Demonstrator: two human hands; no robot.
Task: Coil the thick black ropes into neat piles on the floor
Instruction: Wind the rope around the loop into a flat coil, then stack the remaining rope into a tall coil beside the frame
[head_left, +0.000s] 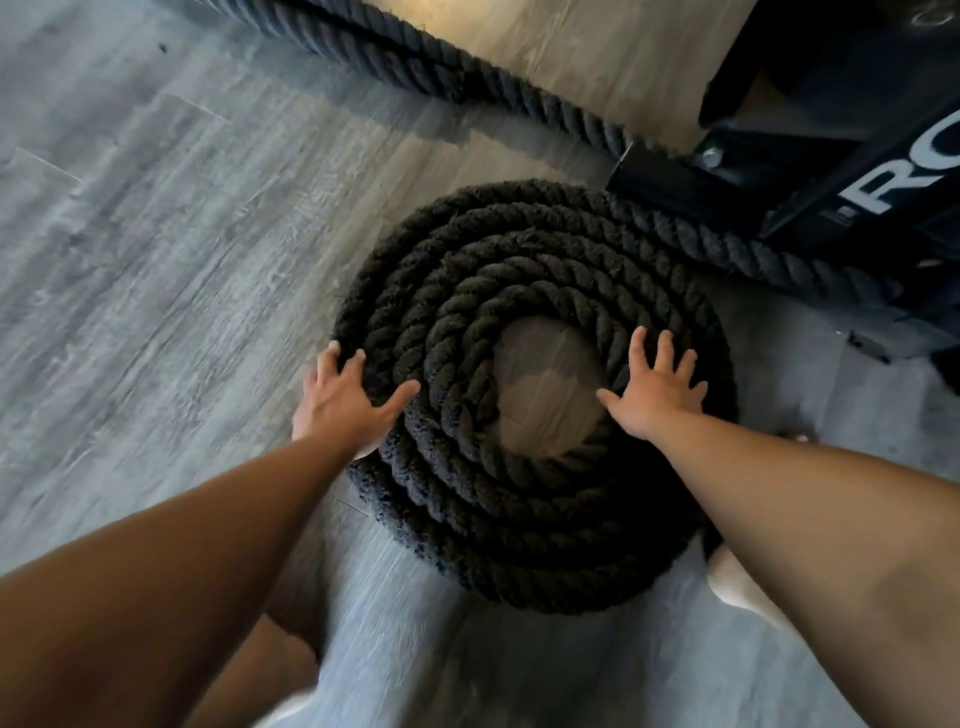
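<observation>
The coiled black rope (519, 270) lies flat on the grey plank floor (156, 234), just beside a black metal frame (831, 171). The left hand (348, 400) and the right hand (657, 387) rest on it, fingers spread, gripping nothing. A loose rope length (415, 60) runs beyond.

**Black rope wound flat on the floor**

We see a thick, twisted black rope coil (441, 322) lying flat on the grey floor (156, 260), its rings packed tight around a bare centre. Its tail (727, 249) runs off to the right. A straight length (441, 67) lies beyond.
</observation>
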